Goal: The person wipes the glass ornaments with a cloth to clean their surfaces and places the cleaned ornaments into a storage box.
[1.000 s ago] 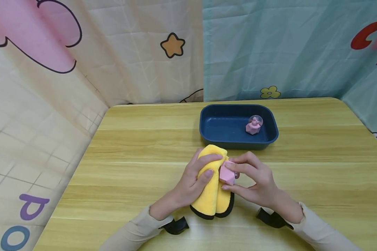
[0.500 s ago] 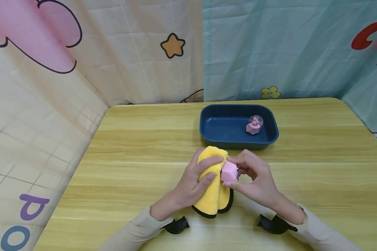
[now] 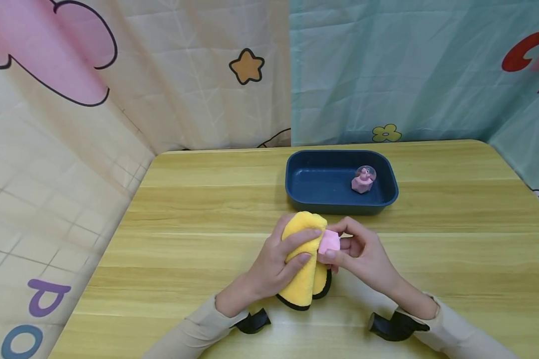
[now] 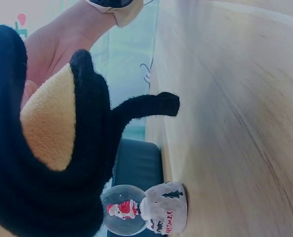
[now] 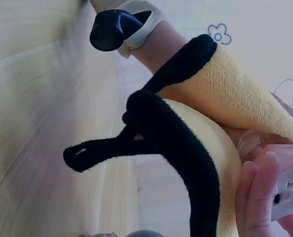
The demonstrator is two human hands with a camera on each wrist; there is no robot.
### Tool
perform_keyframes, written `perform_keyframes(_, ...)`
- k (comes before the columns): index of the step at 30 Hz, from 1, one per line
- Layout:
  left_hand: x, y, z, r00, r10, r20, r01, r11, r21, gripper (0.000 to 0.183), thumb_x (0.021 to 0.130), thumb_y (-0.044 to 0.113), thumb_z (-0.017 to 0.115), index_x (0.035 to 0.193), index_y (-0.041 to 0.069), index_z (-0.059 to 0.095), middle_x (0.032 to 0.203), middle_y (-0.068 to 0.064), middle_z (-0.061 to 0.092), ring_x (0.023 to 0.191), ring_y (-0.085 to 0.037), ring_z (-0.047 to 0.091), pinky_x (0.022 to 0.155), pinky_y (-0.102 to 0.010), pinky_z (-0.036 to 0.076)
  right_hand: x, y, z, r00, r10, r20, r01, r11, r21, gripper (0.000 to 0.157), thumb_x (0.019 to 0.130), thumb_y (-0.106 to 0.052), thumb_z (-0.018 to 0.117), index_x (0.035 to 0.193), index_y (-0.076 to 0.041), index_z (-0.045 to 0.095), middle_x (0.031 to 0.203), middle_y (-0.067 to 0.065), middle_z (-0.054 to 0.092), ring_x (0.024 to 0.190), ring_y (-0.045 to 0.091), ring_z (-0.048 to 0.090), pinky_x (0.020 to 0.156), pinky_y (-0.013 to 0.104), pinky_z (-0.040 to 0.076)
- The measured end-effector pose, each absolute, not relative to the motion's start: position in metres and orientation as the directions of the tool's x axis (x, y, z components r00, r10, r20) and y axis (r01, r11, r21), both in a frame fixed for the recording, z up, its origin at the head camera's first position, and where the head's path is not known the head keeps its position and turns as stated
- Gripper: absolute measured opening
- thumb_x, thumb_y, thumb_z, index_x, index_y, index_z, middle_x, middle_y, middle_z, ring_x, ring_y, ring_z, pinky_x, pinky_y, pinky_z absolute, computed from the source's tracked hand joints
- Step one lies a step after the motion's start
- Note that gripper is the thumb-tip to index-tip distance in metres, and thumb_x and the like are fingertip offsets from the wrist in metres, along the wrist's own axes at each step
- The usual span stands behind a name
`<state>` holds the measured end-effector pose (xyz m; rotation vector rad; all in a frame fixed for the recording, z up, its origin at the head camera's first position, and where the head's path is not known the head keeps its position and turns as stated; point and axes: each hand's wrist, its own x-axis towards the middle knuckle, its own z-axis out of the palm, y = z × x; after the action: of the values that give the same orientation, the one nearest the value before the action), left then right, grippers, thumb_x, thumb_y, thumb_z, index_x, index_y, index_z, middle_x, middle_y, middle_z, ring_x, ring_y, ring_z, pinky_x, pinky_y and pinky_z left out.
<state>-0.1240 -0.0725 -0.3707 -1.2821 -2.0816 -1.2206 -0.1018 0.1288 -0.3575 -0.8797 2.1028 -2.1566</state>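
Note:
My left hand (image 3: 274,262) grips a folded yellow cloth (image 3: 298,286) with black trim, above the wooden table. My right hand (image 3: 368,257) pinches a small pink snow globe (image 3: 329,241) by its faceted base, right against the cloth. In the right wrist view, the clear dome of this snow globe (image 5: 287,157) faces into the cloth folds (image 5: 205,121); its pale underside shows small openings. A second snow globe (image 4: 167,210), with a white base and a Santa figure, stands on the table in the left wrist view. Hands and cloth probably cover it in the head view.
A dark blue bin (image 3: 314,202) stands behind the hands near the table's back edge. Inside it, at the right, sits another pink snow globe (image 3: 362,180). Patterned curtains (image 3: 197,75) hang behind the table (image 3: 184,249). Black bands (image 3: 397,326) are on both wrists.
My right hand has turned the pink snow globe against the cloth, its fingers shifting round the base. The cloth's lower edge has risen slightly. The bin has stayed put.

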Motion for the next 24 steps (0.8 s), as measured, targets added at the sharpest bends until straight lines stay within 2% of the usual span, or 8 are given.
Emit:
perform_keyframes(9, -0.1240, -0.0728, -0.3700, -0.586, 0.512, 0.628, 0.791, 0.192, 0.581, 0.036, 0.100, 0.040, 0.033, 0.125, 0.018, 0.046, 0.122, -0.015, 0.043, 0.107, -0.022, 0.048, 0.087, -0.029, 0.047, -0.1032, 0.1278, -0.3600, -0.861, -0.359, 0.359, -0.362, -0.063, -0.930, 0.029, 0.081, 0.012, 0.062, 0.107, 0.006, 0.050, 0.097, -0.006, 0.058, 0.061, 0.015, 0.061, 0.049, 0.026, 0.052)
perform_keyframes(15, -0.1272, -0.0719, -0.3714, -0.618, 0.496, 0.610, 0.761, 0.182, 0.623, 0.034, 0.100, 0.038, 0.035, 0.125, 0.018, 0.047, 0.123, -0.013, 0.044, 0.109, -0.022, 0.047, 0.088, -0.029, 0.046, -0.1043, 0.1266, -0.3617, -0.862, -0.336, 0.379, -0.390, -0.037, -0.920, 0.034, 0.078, 0.012, 0.065, 0.108, 0.006, 0.050, 0.099, -0.005, 0.057, 0.061, 0.014, 0.062, 0.050, 0.026, 0.053)
perform_keyframes(21, -0.1285, -0.0726, -0.3739, -0.641, 0.488, 0.592, 0.734, 0.166, 0.659, 0.034, 0.100, 0.037, 0.038, 0.126, 0.017, 0.047, 0.124, -0.013, 0.044, 0.111, -0.022, 0.048, 0.088, -0.028, 0.046, -0.1036, 0.1240, -0.3660, -0.826, -0.295, 0.481, -0.505, 0.007, -0.863, 0.042, 0.071, 0.015, 0.070, 0.109, 0.007, 0.053, 0.103, -0.003, 0.059, 0.074, 0.008, 0.067, 0.059, 0.025, 0.056)
perform_keyframes(24, -0.1283, -0.0735, -0.3743, -0.646, 0.492, 0.584, 0.727, 0.164, 0.666, 0.034, 0.101, 0.036, 0.037, 0.126, 0.017, 0.047, 0.125, -0.013, 0.044, 0.111, -0.022, 0.048, 0.088, -0.028, 0.047, -0.1034, 0.1235, -0.3674, -0.797, -0.278, 0.536, -0.578, 0.096, -0.810, 0.047, 0.066, 0.013, 0.075, 0.109, 0.006, 0.056, 0.102, 0.000, 0.058, 0.080, 0.002, 0.064, 0.066, 0.020, 0.056)
